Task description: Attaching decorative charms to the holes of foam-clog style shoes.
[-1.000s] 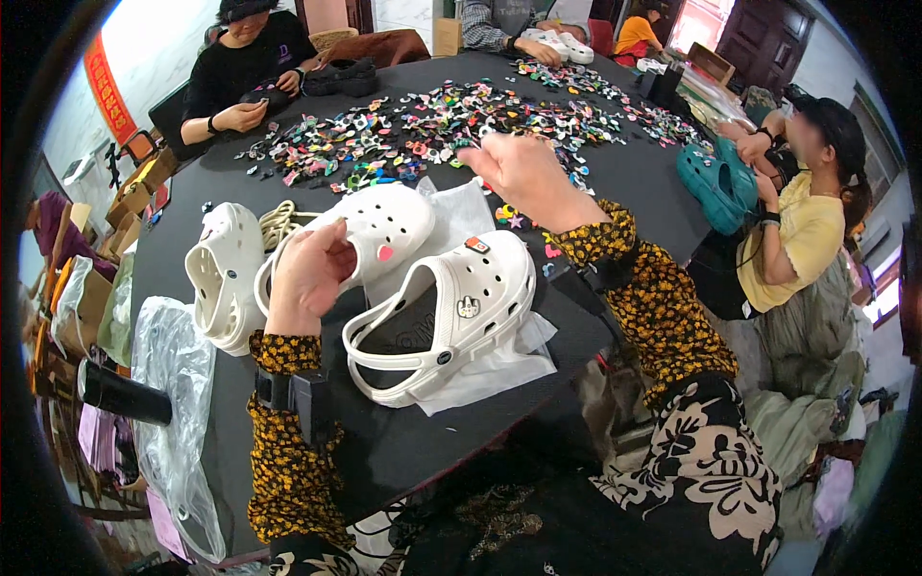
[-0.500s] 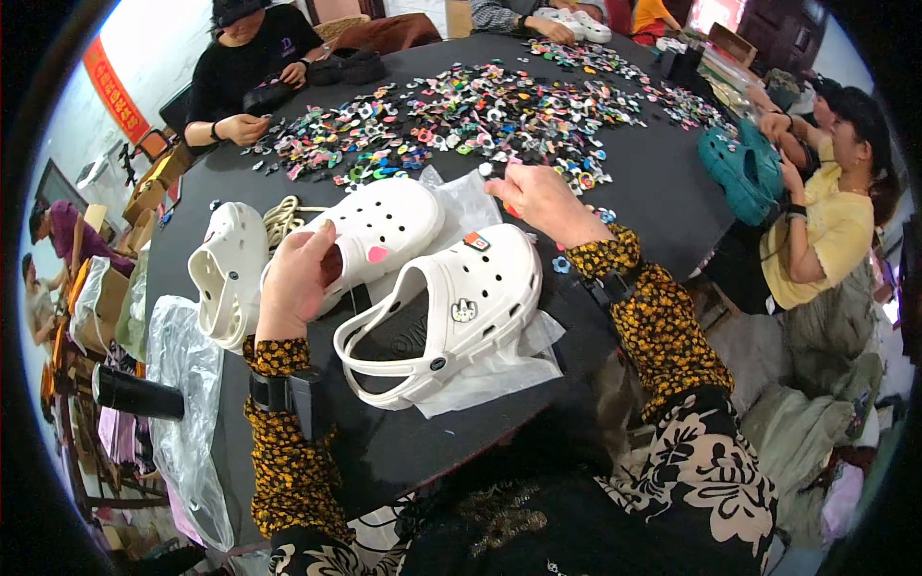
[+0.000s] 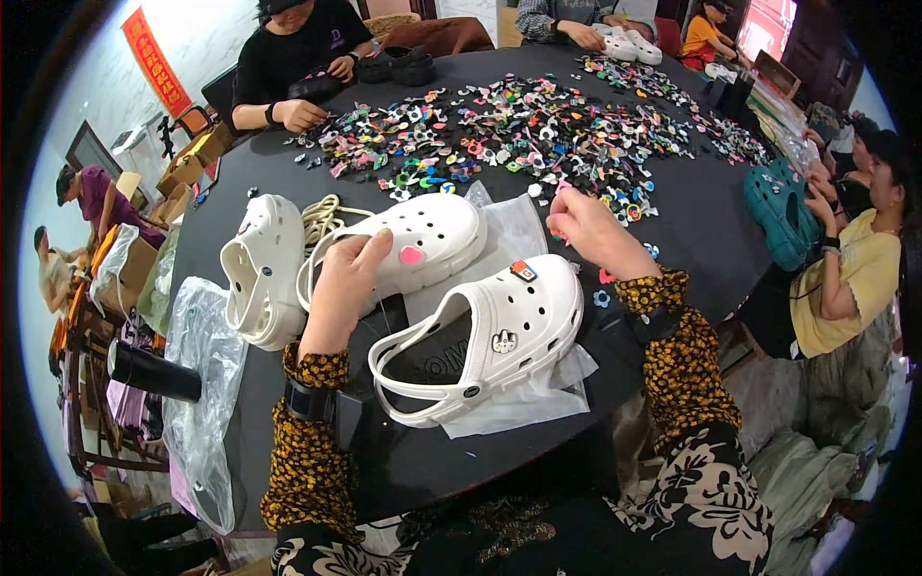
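Observation:
My left hand (image 3: pixel 344 283) grips a white clog (image 3: pixel 432 228) by its foot opening, thumb on the upper; a pink heart charm (image 3: pixel 411 255) sits on this clog. My right hand (image 3: pixel 600 233) is closed in a pinch beside the charm pile; what its fingertips hold is too small to make out. In front lies a second white clog (image 3: pixel 552 298), toe pointing away to the right, bearing a red-and-green charm (image 3: pixel 522 271) and a white cartoon charm (image 3: pixel 503 341). A translucent plastic sheet (image 3: pixel 567 389) lies under it. At the left, another white clog (image 3: pixel 272 288) rests on its side.
Colourful shoe charms (image 3: pixel 499 125) spread over the black table (image 3: pixel 706 216). A cream cord (image 3: pixel 327 216) lies behind the clogs. Clear plastic (image 3: pixel 204 432) and a black cylinder (image 3: pixel 154 372) are at the left edge. Co-workers sit around; one at right holds a teal clog (image 3: pixel 783 216).
The whole view has shifted, so the table sits lower and further right. My left hand keeps its grip on the clog, and my right hand stays pinched near the charms.

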`<action>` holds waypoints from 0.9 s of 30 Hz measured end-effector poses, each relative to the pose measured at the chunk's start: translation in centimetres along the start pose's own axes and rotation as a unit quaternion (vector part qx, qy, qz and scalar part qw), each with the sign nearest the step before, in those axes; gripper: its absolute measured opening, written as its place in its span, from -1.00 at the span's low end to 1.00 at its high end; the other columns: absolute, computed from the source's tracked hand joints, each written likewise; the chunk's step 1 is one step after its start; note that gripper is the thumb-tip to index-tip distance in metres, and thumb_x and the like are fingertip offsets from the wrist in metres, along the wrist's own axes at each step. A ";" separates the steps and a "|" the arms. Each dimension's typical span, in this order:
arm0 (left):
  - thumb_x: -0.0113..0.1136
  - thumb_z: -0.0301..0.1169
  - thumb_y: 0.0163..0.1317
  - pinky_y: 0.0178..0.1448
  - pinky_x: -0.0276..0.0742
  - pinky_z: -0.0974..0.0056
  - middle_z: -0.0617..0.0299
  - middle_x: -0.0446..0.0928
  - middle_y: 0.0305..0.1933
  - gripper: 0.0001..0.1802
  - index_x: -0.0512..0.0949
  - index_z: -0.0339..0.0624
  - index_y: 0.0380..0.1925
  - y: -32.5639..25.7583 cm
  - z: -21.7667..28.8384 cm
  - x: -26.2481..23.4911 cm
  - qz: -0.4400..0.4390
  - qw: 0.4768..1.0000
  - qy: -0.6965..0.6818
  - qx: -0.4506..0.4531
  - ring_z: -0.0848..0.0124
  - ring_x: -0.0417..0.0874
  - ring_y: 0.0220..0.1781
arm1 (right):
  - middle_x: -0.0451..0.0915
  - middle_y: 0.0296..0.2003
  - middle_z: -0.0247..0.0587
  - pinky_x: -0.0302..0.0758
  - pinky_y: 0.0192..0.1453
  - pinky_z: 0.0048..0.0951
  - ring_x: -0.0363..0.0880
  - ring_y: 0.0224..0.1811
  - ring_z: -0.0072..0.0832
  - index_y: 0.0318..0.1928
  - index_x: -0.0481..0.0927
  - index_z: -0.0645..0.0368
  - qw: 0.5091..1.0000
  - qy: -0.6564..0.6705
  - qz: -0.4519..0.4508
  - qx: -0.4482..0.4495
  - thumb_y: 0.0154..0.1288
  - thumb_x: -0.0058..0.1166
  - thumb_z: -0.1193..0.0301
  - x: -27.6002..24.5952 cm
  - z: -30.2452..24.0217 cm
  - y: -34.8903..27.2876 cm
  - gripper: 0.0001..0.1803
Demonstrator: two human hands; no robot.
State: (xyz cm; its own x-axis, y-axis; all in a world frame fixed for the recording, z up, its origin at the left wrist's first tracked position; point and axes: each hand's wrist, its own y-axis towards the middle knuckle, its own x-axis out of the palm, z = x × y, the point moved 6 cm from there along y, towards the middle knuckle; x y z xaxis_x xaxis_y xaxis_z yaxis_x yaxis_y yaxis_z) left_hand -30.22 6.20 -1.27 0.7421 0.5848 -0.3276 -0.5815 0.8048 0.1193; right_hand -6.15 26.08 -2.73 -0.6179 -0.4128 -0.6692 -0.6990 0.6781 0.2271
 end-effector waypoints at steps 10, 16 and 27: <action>0.06 -0.35 0.19 -0.51 0.14 0.38 0.41 0.34 -0.62 -0.71 0.54 -0.42 -0.53 0.6 -0.9 0.3 -0.030 0.999 -0.019 0.012 0.64 0.25 -0.56 | 0.52 -0.33 -0.33 0.44 -0.17 -0.59 0.47 -0.28 -0.67 -0.14 0.46 0.29 0.997 0.059 0.039 -0.044 0.32 -0.05 0.56 -3.2 -5.1 -0.5 -0.88; 0.10 -0.29 0.19 -0.53 0.12 0.35 0.42 0.30 -0.67 -0.66 0.52 -0.42 -0.57 0.4 -0.5 0.2 -0.043 0.999 0.024 -0.005 0.64 0.22 -0.59 | 0.58 -0.31 -0.28 0.49 -0.07 -0.55 0.55 -0.21 -0.60 -0.16 0.50 0.32 0.969 0.236 0.008 -0.075 0.28 -0.08 0.63 -2.0 -7.5 -0.6 -0.85; 0.17 -0.18 0.20 -0.54 0.22 0.23 0.22 0.31 -0.71 -0.51 0.43 -0.49 -0.63 0.0 0.5 0.8 -0.042 0.988 0.136 0.065 0.54 0.25 -0.60 | 0.55 -0.28 -0.41 0.43 -0.19 -0.63 0.49 -0.25 -0.71 -0.11 0.50 0.20 0.949 0.315 0.001 -0.002 0.34 -0.04 0.54 1.4 -4.1 0.7 -0.86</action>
State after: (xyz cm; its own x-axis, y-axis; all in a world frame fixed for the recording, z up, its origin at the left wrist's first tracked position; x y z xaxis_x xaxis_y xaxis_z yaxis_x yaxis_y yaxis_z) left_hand -29.49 6.76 -1.11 0.6585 0.4815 -0.5784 -0.4610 0.8655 0.1957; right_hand -8.93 23.51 -0.61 -0.7115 -0.6934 -0.1141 -0.6977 0.6777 0.2322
